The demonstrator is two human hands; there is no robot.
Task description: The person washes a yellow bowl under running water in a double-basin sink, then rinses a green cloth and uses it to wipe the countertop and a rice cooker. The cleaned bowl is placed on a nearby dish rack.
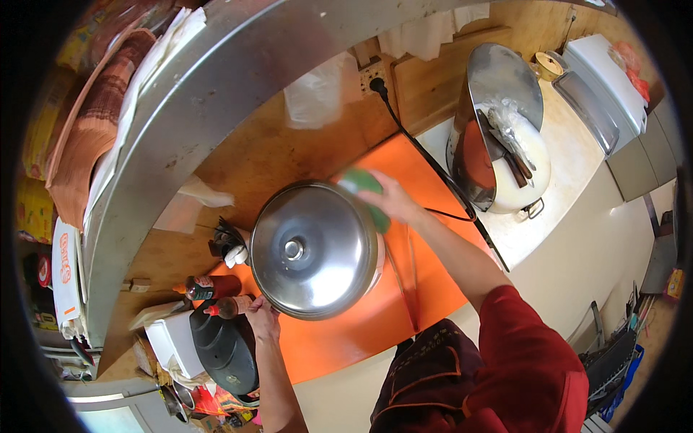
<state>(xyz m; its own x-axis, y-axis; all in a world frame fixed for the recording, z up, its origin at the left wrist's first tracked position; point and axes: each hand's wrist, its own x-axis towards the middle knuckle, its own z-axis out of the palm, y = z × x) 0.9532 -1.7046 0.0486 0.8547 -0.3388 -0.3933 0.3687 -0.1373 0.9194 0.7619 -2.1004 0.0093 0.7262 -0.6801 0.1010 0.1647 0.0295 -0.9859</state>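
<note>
A large round pot with a shiny metal lid (319, 254) stands on the orange tabletop (335, 352). My right hand (394, 199) is closed over a green cloth or sponge (364, 184), blurred, at the pot's upper right side. At the pot's lower left rim is my left hand (263, 320), its fingers bent near a sauce bottle with a red cap (230, 307); whether they grip the pot or the bottle is hidden. Another sauce bottle with an orange cap (214, 287) lies beyond it. Red tongs (412, 303) rest to the right of the pot.
A black plug cable (427, 157) runs down from the wall socket along the table's right edge. Beyond it stands a metal container (476, 135) with knives (518, 168). Black utensils (230, 241) and a dark lid (224, 352) are at the left. A metal shelf (178, 103) hangs above.
</note>
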